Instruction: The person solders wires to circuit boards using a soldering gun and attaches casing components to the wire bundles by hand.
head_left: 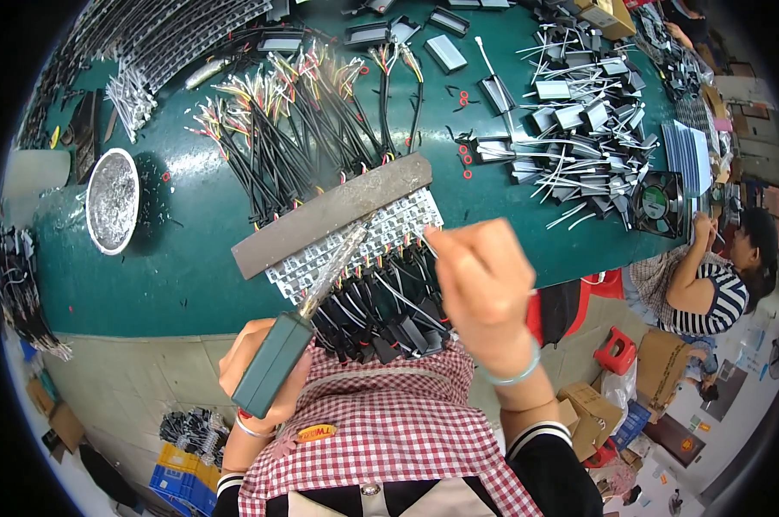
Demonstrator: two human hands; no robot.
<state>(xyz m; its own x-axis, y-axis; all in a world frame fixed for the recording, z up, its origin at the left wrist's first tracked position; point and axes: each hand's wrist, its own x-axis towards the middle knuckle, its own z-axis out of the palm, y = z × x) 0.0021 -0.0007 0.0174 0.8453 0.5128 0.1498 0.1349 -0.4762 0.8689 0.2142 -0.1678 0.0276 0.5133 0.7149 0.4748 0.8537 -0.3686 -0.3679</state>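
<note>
Two bare hands work over a green bench (208, 293). The left hand (241, 355), in the lower middle of the frame, is wrapped around the dark green handle of a soldering iron (273, 362), whose mottled metal shaft slants up and to the right, its far end lying over a pale studded panel (394, 228) at the centre. The right hand (486, 280), right of centre, has thumb and fingers pressed together just beside the panel's right end; what they pinch is too small to tell. A flat grey-brown bar (332, 211) lies slantwise along the panel's upper side. Above it, black cables (264, 164) fan toward the top of the frame, ending in red, yellow and white wires; more dark leads (355, 314) hang from the panel's lower side, near the checked apron (381, 431). At left stands a bowl (114, 152) with a silvery, crusted inside. Small red rings (467, 161) lie right of the cables, near a heap of dark casings with white ties (570, 116) at upper right. Beyond that are a fan (656, 202), a stack of pale blue sheets (686, 155) and another person (721, 297) in a striped top.
</note>
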